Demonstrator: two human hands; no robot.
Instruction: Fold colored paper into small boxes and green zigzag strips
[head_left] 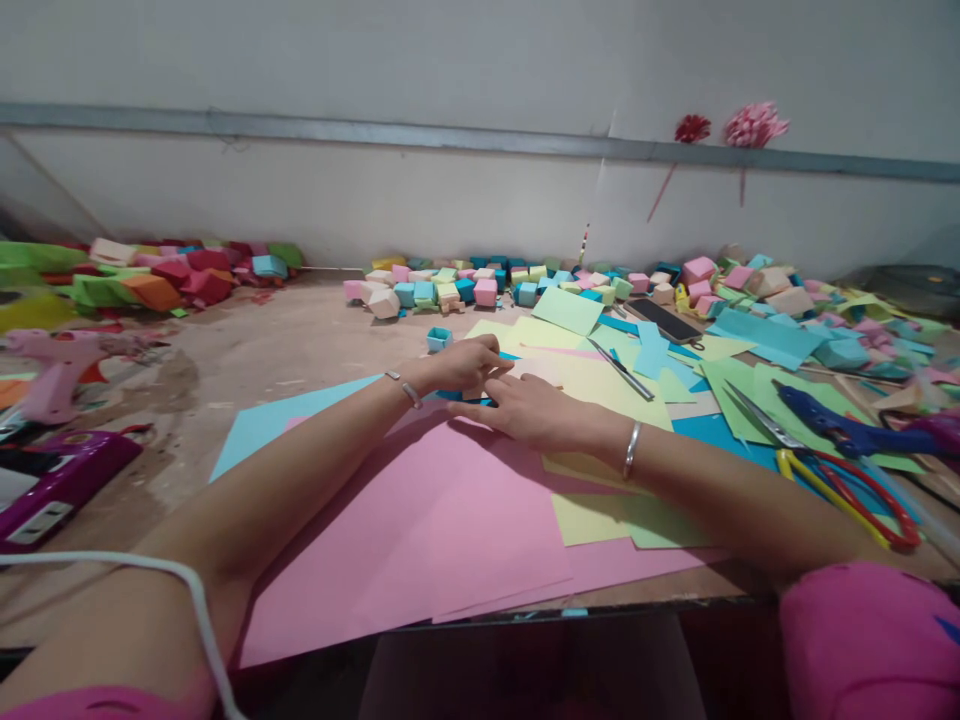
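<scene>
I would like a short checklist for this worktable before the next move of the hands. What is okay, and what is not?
1. Both hands visible: ok; left hand and right hand are close together.
2. Firm grip: cannot tell; fingers hide it.
3. Scissors put down: ok; they lie at the right, in neither hand.
4. White cable clear of the left forearm in view: not ok; it crosses in front.
5. Pink glue gun cool: cannot tell.

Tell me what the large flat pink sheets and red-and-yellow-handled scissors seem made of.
Large flat pink sheets: matt paper or thin card, going by thin edges and lack of shine. Red-and-yellow-handled scissors: blades likely metal, grey with a sheen; handles perhaps plastic, being smooth and brightly coloured.
</scene>
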